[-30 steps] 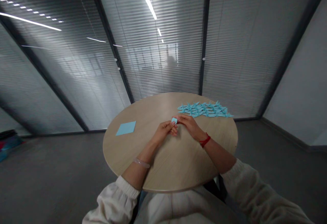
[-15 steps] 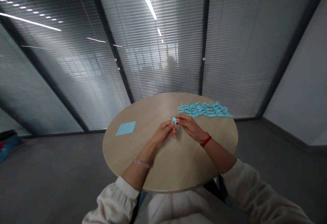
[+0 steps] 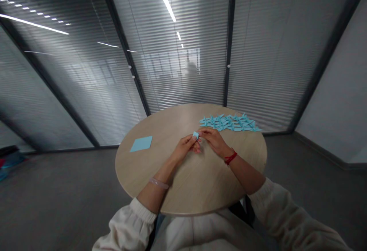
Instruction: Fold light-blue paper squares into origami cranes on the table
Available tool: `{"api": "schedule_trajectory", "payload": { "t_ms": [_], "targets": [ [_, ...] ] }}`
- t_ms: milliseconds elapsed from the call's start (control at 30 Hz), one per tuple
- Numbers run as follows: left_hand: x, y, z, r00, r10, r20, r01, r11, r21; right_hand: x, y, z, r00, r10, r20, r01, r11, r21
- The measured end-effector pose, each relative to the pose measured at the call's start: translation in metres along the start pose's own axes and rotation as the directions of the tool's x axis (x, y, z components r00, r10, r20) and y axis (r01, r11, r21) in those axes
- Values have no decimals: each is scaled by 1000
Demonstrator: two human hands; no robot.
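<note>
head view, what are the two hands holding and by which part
A small folded blue paper, pinched from both sides by fingertips of the left hand and right hand. The exact grip spot is too small to tell.

A round wooden table bears a blue sheet and folded cranes.

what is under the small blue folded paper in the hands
The round wooden table lies below the folded paper, pinched by left hand and right hand. Fingers cover its lower part.
</note>
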State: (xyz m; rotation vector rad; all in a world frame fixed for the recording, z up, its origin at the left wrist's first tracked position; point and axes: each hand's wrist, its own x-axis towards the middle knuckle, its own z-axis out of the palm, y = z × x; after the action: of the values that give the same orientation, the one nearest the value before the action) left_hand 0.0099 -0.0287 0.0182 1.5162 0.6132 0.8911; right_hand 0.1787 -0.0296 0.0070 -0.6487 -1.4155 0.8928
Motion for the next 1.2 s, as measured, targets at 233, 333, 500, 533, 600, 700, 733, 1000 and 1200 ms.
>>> {"api": "schedule_trajectory", "payload": {
  "t_ms": [233, 333, 500, 533, 600, 700, 733, 1000, 1200],
  "targets": [
    [4, -1, -1, 959, 207, -194, -154, 954, 259, 0, -5, 2, 991, -103, -81, 83, 973, -217],
    [5, -3, -1, 922, 276, -271, -160, 910, 383, 0, -5, 3, 980, -175, -99, 133, 934, -333],
    [4, -2, 0, 907, 287, -307, -142, 897, 419, 0, -5, 3, 974, -203, -98, 147, 904, -402],
    [4, -2, 0, 907, 289, -305, -144, 896, 420, 0, -5, 3, 975, -199, -99, 143, 903, -405],
    [4, -2, 0, 906, 293, -306, -147, 895, 422, 0, -6, 3, 976, -191, -103, 133, 904, -407],
    [4, -2, -2, 907, 291, -305, -153, 902, 404, 0, -7, 3, 977, -180, -116, 118, 906, -406],
    [4, -3, -2, 908, 288, -304, -156, 906, 393, 0, -7, 3, 977, -175, -121, 113, 907, -405],
    [9, -9, -9, 920, 225, -320, -109, 933, 343, 1, -4, 3, 991, -66, -120, 26, 951, -308],
    [8, -9, -8, 931, 211, -297, -69, 902, 426, 0, 0, 5, 999, 36, -32, -43, 970, -240]
  ]
}}
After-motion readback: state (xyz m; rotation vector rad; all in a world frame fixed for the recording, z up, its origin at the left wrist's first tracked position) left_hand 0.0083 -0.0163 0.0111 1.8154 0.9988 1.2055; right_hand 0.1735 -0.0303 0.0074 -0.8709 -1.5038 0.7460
